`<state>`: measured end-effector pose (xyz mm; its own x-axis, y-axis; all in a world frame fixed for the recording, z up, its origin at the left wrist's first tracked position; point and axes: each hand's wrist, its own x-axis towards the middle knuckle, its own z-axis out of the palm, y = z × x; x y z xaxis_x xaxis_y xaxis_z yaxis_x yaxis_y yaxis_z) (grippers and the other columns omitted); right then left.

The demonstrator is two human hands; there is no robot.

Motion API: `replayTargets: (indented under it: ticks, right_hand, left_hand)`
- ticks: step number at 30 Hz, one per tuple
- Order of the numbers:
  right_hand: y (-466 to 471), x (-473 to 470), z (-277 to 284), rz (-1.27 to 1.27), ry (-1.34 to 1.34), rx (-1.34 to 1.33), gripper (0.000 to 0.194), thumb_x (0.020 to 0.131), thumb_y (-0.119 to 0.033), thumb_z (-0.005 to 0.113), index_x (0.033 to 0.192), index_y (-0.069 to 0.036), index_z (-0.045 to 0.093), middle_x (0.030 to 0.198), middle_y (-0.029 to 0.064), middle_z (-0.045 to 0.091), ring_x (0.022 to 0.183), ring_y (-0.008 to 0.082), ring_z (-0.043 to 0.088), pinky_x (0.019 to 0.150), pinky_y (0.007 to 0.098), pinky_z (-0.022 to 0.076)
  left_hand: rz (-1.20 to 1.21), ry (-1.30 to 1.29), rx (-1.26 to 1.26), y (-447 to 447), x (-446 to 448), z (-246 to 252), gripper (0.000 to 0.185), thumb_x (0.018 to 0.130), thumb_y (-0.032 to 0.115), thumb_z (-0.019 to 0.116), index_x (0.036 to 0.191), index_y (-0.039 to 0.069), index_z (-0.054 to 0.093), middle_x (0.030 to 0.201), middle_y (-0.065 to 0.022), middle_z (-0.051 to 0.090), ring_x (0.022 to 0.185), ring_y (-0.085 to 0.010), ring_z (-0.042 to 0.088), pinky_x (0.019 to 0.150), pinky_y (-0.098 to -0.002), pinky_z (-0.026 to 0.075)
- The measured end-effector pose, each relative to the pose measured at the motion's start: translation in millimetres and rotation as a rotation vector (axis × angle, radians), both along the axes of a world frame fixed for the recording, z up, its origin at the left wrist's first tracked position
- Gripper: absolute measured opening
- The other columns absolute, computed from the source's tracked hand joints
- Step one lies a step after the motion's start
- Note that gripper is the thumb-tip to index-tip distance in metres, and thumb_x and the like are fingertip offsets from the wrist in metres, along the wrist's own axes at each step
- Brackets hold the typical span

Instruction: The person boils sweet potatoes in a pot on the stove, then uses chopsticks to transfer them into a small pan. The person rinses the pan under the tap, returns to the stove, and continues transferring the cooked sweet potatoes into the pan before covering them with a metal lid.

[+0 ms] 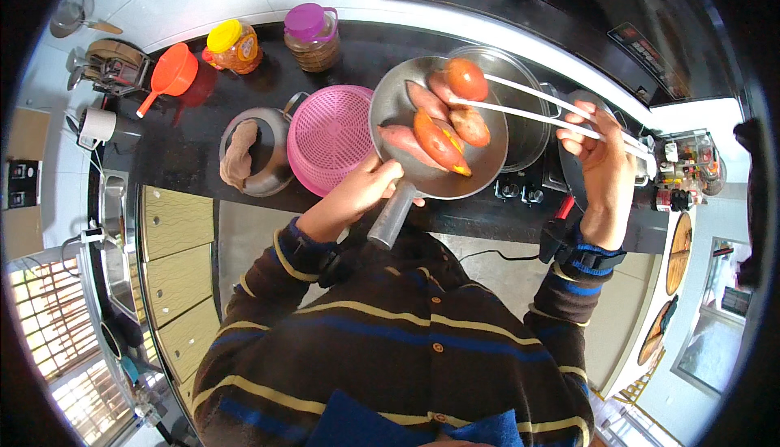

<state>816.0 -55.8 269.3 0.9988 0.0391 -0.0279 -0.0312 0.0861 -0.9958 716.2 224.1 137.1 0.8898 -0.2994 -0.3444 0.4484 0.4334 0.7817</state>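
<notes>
My left hand [368,182] grips a grey metal pan [399,75] by its rim close to the handle [392,215], the thumb on top. Several cooked sweet potatoes [436,142] lie in the pan, reddish skinned, one split with orange flesh showing. In my right hand [600,166] is a pair of long white chopsticks [536,109]. Their tips meet a rounded sweet potato [466,79] at the pan's far side; whether it is lifted or resting cannot be told. Behind and partly under the pan stands a wide metal pot [530,112] on the stove.
Left of the pan is a pink plastic colander [332,136], then a metal lid [268,160] with a brown cloth [239,157] on it. Along the back stand a purple-lidded jar [311,38], a yellow-lidded jar [234,48] and an orange ladle [173,69]. Bottles [676,169] crowd the right end.
</notes>
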Motion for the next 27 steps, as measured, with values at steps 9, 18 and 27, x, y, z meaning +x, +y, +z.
replayTargets:
  ticks: [9,18,27]
  right_hand:
    - [26,-25,4,0.196,-0.093,-0.199,0.031,0.096,-0.019,0.046,0.103,0.007,0.06,0.091,0.0189,0.065,0.073,0.0247,0.067,0.067,0.031,0.0564]
    - [18,-37,6,0.258,-0.276,-0.29,0.03,0.095,-0.018,0.047,0.105,0.008,0.06,0.093,0.0194,0.065,0.076,0.0244,0.067,0.07,0.0323,0.0547]
    - [-49,-25,-16,-0.266,-0.35,0.073,0.037,0.093,-0.027,0.045,0.103,0.007,0.055,0.081,0.0145,0.059,0.061,0.0243,0.064,0.057,0.0318,0.0531]
  left_hand:
    - [-0.178,-0.05,0.018,-14,-3,20,0.041,0.095,0.013,0.035,0.134,0.004,0.026,0.114,-0.0165,0.054,0.081,-0.0264,0.066,0.074,-0.0359,0.055]
    - [-0.072,-0.042,-0.066,-14,-4,11,0.039,0.094,0.013,0.036,0.131,0.001,0.033,0.115,-0.0151,0.055,0.089,-0.026,0.064,0.079,-0.0347,0.051]
    - [0.118,-0.084,-0.042,-19,-21,5,0.036,0.092,0.014,0.037,0.124,-0.001,0.044,0.109,-0.0155,0.059,0.086,-0.0242,0.064,0.075,-0.0354,0.054]
